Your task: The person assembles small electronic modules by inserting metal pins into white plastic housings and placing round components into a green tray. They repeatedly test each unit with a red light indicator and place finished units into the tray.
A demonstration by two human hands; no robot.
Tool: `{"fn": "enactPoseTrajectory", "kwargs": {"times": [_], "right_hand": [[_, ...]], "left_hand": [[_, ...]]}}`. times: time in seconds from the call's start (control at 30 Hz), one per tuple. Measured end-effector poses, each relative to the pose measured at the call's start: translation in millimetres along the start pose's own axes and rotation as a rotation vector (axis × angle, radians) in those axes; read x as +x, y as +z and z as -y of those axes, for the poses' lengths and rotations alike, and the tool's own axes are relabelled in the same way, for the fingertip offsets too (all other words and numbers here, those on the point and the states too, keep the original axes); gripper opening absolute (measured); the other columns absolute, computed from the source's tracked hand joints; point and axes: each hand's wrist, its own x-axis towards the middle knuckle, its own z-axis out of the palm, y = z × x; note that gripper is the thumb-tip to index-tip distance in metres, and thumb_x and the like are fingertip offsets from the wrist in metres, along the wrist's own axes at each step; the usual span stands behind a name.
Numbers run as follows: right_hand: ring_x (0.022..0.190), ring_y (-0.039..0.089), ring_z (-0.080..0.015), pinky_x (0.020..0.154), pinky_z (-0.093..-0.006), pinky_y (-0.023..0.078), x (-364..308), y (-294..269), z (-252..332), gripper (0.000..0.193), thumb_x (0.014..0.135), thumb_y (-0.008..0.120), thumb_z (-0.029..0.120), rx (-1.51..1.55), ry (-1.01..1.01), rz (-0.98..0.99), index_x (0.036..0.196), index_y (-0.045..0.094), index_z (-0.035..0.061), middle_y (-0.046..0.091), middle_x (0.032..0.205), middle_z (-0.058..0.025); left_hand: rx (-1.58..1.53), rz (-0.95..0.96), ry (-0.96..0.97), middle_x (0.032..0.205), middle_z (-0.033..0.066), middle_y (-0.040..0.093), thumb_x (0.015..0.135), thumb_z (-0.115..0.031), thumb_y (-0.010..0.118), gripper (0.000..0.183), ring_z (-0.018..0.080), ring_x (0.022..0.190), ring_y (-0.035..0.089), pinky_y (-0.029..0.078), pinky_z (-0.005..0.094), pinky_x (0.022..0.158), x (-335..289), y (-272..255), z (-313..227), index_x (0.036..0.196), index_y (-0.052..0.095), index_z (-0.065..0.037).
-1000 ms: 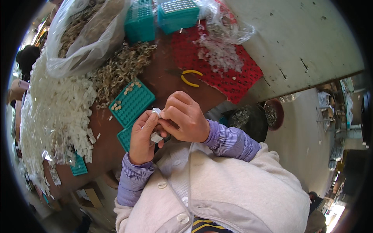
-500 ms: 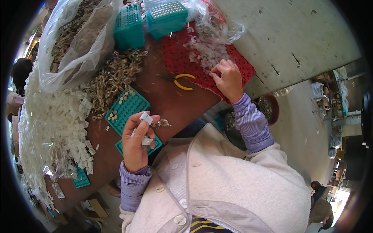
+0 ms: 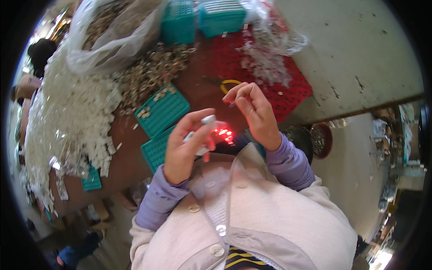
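At the centre of the frame the left hand (image 3: 185,150) closes its grip around a small white plastic part (image 3: 203,130), thumb and fingers wrapped on it, with a red glow (image 3: 223,134) showing just to its right. The right hand (image 3: 253,110) is raised just above and to the right, its thumb and forefinger pinched narrow on a thin metal pin (image 3: 232,105); the two hands are near but not touching. Below and left of the left hand lie two teal grid trays (image 3: 162,110) on the brown bench (image 3: 130,157), the upper one carrying a few small pieces in its corner. A yellow-handled tool (image 3: 228,83) lies on the bench just above the right hand, beside a red mat (image 3: 292,90) strewn with small clear pieces. At the left of the frame a large heap of white plastic parts (image 3: 74,121) spreads to the bench's edge, and a pile of metal terminals (image 3: 153,72) sits above the trays under a clear plastic bag (image 3: 112,40). Two teal boxes (image 3: 202,18) stand at the top. The red mat's right edge meets bare grey floor (image 3: 360,54), open toward the upper right.
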Motion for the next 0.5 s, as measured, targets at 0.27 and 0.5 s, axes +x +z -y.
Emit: {"fn": "enactPoseTrajectory", "kwargs": {"times": [0.27,0.5], "right_hand": [[0.094,0.06,-0.0315,0.086,-0.0422,0.048,9.5,67.2,13.6,0.009,0.102,0.064,0.003,-0.243,-0.284,0.202,0.104,0.056,0.0041,0.067,0.106,-0.0135],[0.093,0.059,-0.0327,0.086,-0.0463,0.047,19.3,84.3,10.4,0.016,0.097,0.064,-0.001,-0.396,-0.56,0.186,0.106,0.053,0.0054,0.066,0.106,-0.0137]], "left_hand": [[-0.022,-0.069,0.118,0.11,0.0043,0.074,0.112,-0.019,0.062,0.032,0.0072,0.08,0.064,0.053,0.0231,0.061,-24.0,-32.3,0.6,0.139,0.064,-0.002],[-0.145,-0.087,0.079,0.106,0.0056,0.074,0.114,-0.025,0.059,0.035,0.0072,0.083,0.065,0.053,0.0237,0.061,-32.5,-48.8,7.9,0.138,0.065,-0.001]]}}
